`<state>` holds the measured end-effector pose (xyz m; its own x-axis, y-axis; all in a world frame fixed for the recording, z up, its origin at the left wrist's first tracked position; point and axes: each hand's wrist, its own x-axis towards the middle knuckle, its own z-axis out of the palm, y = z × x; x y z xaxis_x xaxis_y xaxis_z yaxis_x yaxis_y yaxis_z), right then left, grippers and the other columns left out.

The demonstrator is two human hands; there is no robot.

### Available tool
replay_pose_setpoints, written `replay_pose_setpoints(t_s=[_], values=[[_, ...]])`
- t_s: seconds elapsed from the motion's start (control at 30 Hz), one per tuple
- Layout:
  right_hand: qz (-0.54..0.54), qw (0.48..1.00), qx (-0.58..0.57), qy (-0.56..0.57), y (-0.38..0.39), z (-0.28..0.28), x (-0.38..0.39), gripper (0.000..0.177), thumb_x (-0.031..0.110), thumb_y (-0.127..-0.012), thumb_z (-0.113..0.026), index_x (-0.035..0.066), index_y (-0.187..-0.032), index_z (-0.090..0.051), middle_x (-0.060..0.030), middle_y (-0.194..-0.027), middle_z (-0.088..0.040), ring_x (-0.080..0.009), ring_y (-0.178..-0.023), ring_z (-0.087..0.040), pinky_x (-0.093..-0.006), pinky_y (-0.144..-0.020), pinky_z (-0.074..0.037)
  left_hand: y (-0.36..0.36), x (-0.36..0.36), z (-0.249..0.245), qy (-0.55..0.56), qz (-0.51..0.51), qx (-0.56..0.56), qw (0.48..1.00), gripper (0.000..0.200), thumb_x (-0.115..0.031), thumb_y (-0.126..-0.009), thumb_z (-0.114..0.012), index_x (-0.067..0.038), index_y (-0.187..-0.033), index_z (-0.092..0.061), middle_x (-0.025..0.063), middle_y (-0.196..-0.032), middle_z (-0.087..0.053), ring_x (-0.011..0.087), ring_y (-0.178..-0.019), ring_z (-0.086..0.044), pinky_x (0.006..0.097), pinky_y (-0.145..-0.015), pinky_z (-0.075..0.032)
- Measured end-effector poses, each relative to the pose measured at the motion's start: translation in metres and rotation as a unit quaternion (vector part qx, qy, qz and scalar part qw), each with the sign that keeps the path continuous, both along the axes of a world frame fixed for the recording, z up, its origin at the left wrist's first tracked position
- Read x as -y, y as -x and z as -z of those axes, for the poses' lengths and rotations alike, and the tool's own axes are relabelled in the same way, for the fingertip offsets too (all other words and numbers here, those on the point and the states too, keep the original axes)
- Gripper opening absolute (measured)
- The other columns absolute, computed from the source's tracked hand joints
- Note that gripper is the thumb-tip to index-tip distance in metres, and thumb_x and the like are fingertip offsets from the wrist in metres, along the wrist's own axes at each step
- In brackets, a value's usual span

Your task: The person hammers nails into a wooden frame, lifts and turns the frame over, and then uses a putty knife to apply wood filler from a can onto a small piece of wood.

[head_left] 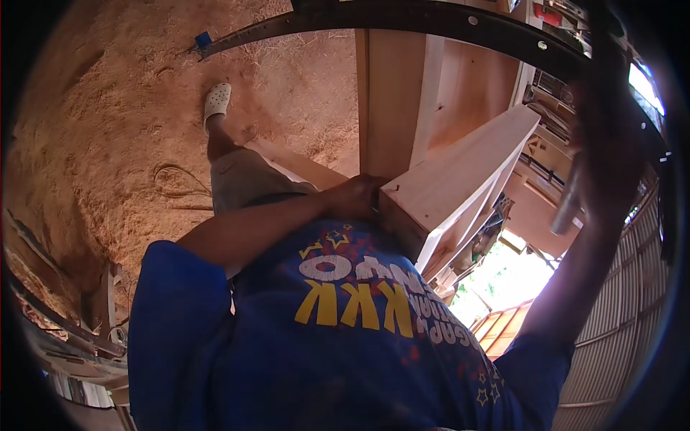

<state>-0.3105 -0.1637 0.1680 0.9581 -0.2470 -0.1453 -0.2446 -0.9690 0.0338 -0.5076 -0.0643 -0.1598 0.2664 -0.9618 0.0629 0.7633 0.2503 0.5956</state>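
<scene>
A pale wooden beam (460,169) slants up and to the right from in front of my chest. Small nails or nail heads (398,188) show near its close end. My left hand (356,196) presses against that end with its fingers curled round the edge; the fingertips are partly hidden. On the right, my right hand (611,172) is raised and closed around a hammer, whose round metal handle (566,205) sticks out below the fist. The upper part of the hammer is dark and blurred.
Upright planks (392,100) stand beyond the beam. A dark curved metal strip (316,19) with holes arcs across the top. Reddish dirt floor (129,108) lies at left, with a loop of cord (180,179). Corrugated sheeting (611,345) is at right.
</scene>
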Motion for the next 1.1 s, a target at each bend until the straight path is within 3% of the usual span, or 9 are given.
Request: replay_pose_setpoints(t_s=[0.07,0.2,0.23,0.47,0.67,0.8,0.9,1.0,1.1], values=[[-0.05,0.999,0.019,-0.01,-0.002,-0.01,0.028,0.027,0.016,-0.104,-0.064,0.005,-0.128,-0.069,-0.0068,-0.088,-0.07,-0.0156,-0.071,-0.062,-0.0305,-0.066,-0.052,-0.007,-0.004,-0.005,0.002,-0.021,0.02,1.0,0.088,-0.019,-0.071,-0.097,0.001,-0.146,-0.054,0.014,-0.126,-0.072,0.0213,-0.113,-0.07,0.0373,-0.098,-0.058],[-0.275,0.846,-0.433,0.147,0.056,0.022,0.037,0.042,0.018,-0.103,-0.063,0.015,-0.144,-0.059,-0.0147,-0.088,-0.072,-0.0292,-0.081,-0.073,-0.0421,-0.074,-0.06,-0.015,-0.006,-0.006,-0.082,0.023,0.128,0.988,0.089,-0.022,-0.076,-0.093,-0.005,-0.152,-0.051,0.0126,-0.113,-0.074,0.0201,-0.101,-0.07,0.0354,-0.089,-0.057],[-0.17,0.835,-0.517,0.084,0.051,0.025,0.003,0.049,0.018,-0.102,-0.064,0.019,-0.15,-0.053,-0.0146,-0.089,-0.072,-0.0303,-0.083,-0.074,-0.0439,-0.076,-0.061,-0.01,-0.003,-0.002,-0.04,0.016,0.079,0.996,0.088,-0.021,-0.075,-0.094,-0.002,-0.15,-0.052,0.0132,-0.117,-0.073,0.0204,-0.105,-0.07,0.0358,-0.092,-0.057],[-0.069,0.986,-0.113,0.099,0.006,-0.004,0.019,0.032,0.018,-0.103,-0.065,0.015,-0.134,-0.071,-0.0085,-0.094,-0.076,-0.0198,-0.086,-0.074,-0.0358,-0.068,-0.059,-0.005,0.0,-0.004,0.006,-0.023,0.008,1.0,0.086,-0.02,-0.072,-0.096,0.002,-0.144,-0.055,0.0139,-0.126,-0.072,0.0216,-0.113,-0.07,0.0369,-0.098,-0.058],[-0.197,0.832,-0.512,0.082,0.047,0.03,0.004,0.056,0.011,-0.098,-0.067,0.019,-0.151,-0.056,-0.0152,-0.099,-0.074,-0.0299,-0.084,-0.075,-0.0425,-0.075,-0.062,-0.009,0.005,0.003,-0.034,0.025,0.085,0.995,0.089,-0.024,-0.069,-0.098,0.002,-0.142,-0.056,0.0161,-0.122,-0.073,0.0224,-0.114,-0.07,0.0378,-0.101,-0.056],[-0.158,0.974,-0.162,0.004,0.03,0.03,0.004,0.057,0.012,-0.098,-0.069,0.018,-0.153,-0.054,-0.0171,-0.106,-0.076,-0.0242,-0.082,-0.075,-0.0393,-0.076,-0.061,-0.011,-0.003,-0.006,-0.003,0.003,0.023,1.0,0.092,-0.026,-0.067,-0.099,0.001,-0.143,-0.055,0.0154,-0.123,-0.073,0.0226,-0.114,-0.07,0.0388,-0.101,-0.057],[-0.094,0.977,-0.185,0.042,0.032,0.031,0.0,0.06,0.012,-0.097,-0.071,0.021,-0.154,-0.054,-0.0167,-0.105,-0.076,-0.0243,-0.082,-0.075,-0.0392,-0.077,-0.061,-0.009,-0.002,-0.006,-0.007,-0.024,0.016,1.0,0.092,-0.021,-0.068,-0.099,0.0,-0.146,-0.053,0.0138,-0.127,-0.071,0.0215,-0.115,-0.07,0.0382,-0.101,-0.057],[-0.129,0.858,-0.489,0.089,0.05,0.036,0.001,0.06,0.012,-0.096,-0.071,0.025,-0.153,-0.055,-0.0173,-0.107,-0.076,-0.0295,-0.087,-0.075,-0.043,-0.078,-0.061,0.002,0.011,0.008,0.024,0.031,-0.03,0.999,0.095,-0.017,-0.069,-0.098,-0.001,-0.15,-0.05,0.0133,-0.133,-0.069,0.0218,-0.116,-0.07,0.0383,-0.102,-0.057],[-0.188,0.891,-0.411,0.031,0.042,0.043,0.013,0.06,0.009,-0.096,-0.069,0.021,-0.153,-0.054,-0.0157,-0.106,-0.076,-0.0311,-0.086,-0.075,-0.0441,-0.077,-0.06,-0.001,0.008,0.006,-0.001,0.009,0.034,0.999,0.094,-0.017,-0.071,-0.097,-0.001,-0.15,-0.05,0.0137,-0.135,-0.068,0.0232,-0.117,-0.07,0.0391,-0.101,-0.057]])
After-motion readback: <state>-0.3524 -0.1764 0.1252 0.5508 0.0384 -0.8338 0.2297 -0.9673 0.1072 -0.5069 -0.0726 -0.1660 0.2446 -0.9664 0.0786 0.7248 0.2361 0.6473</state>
